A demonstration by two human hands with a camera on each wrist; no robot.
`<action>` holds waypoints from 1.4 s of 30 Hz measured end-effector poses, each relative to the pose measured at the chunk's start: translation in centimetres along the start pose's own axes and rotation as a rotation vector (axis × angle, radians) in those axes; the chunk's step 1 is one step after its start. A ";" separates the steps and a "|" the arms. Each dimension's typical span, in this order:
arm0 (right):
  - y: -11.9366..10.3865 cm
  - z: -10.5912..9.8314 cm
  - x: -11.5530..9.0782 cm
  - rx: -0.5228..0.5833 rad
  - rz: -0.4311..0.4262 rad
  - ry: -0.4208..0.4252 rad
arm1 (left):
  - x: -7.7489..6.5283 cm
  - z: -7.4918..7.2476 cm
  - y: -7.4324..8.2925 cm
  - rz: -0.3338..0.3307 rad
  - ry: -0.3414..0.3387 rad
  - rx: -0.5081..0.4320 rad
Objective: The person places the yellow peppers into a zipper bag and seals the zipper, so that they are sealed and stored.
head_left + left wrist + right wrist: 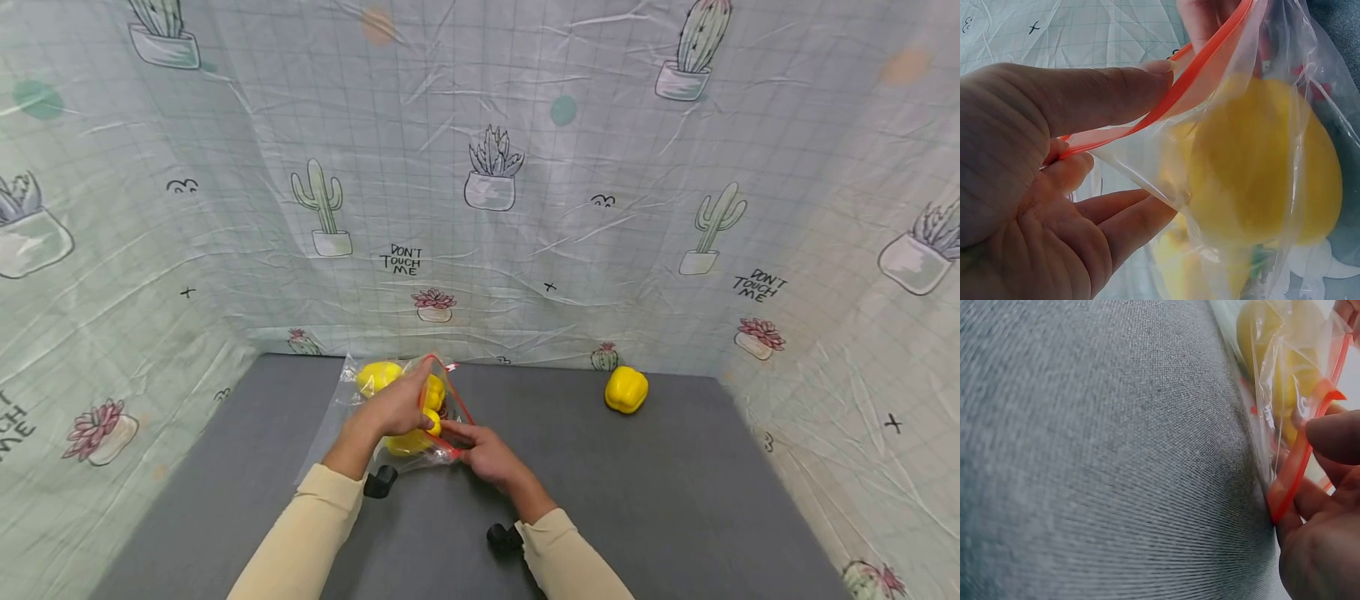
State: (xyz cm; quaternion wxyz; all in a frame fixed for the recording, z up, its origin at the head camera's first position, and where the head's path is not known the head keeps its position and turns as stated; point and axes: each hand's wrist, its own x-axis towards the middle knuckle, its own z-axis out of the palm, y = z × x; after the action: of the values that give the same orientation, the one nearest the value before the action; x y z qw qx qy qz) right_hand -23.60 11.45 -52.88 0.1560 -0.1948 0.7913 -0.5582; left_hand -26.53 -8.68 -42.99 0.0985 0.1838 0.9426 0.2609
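Note:
A clear plastic zip bag [347,417] with a red zip edge lies toward the back left of the table. Several yellow vegetables [378,377] are inside it, and one has the lobes of a bell pepper [435,393]. My left hand [393,408] holds the bag's mouth, its thumb [1113,94] along the red edge [1191,75] and other fingers below. At the near corner of the mouth my right hand [491,457] pinches the red edge [1300,453] between thumb and fingers. The mouth gapes between the hands. Plastic and fingers partly cover the vegetables.
Farther right, a yellow bell pepper [626,389] sits on the grey table [675,483] near its back edge. A cactus-printed sheet [555,225] hangs behind and along both sides. Black wrist camera mounts [381,482] show below the hands.

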 end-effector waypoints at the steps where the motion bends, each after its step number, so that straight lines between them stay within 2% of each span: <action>1: 0.1 0.0 0.0 0.022 0.001 -0.001 | 0.0 0.0 0.0 0.000 -0.001 -0.002; 12: 0.7 -0.2 0.1 0.086 0.008 -0.062 | 0.1 0.2 0.0 -0.008 0.001 -0.046; 17: 0.9 -0.2 0.3 0.049 0.020 -0.069 | 0.0 0.1 -0.3 -0.005 0.013 -0.043; 20: 1.1 -0.3 0.3 0.041 0.007 -0.035 | 0.0 0.2 -0.5 0.001 0.021 -0.051; 23: 1.3 -0.6 0.2 0.073 -0.024 0.044 | -0.1 0.4 -0.8 0.012 0.033 -0.054; 32: 0.9 -3.3 -0.5 0.140 -0.040 0.402 | -0.3 0.6 -1.0 0.004 0.045 -0.102; 38: 0.6 -5.4 -0.8 0.150 -0.072 0.531 | -0.5 0.6 -1.3 -0.029 0.050 -0.111; 42: 0.5 -7.0 -1.0 0.172 -0.063 0.607 | -0.4 0.6 -1.6 -0.029 0.038 -0.138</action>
State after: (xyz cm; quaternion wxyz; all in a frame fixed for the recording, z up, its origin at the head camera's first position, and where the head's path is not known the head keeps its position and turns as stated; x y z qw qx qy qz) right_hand -26.08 17.83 -51.05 -0.0886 -0.0300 0.7452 -0.6603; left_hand -26.41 -9.81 -44.30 0.0966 0.1578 0.9266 0.3275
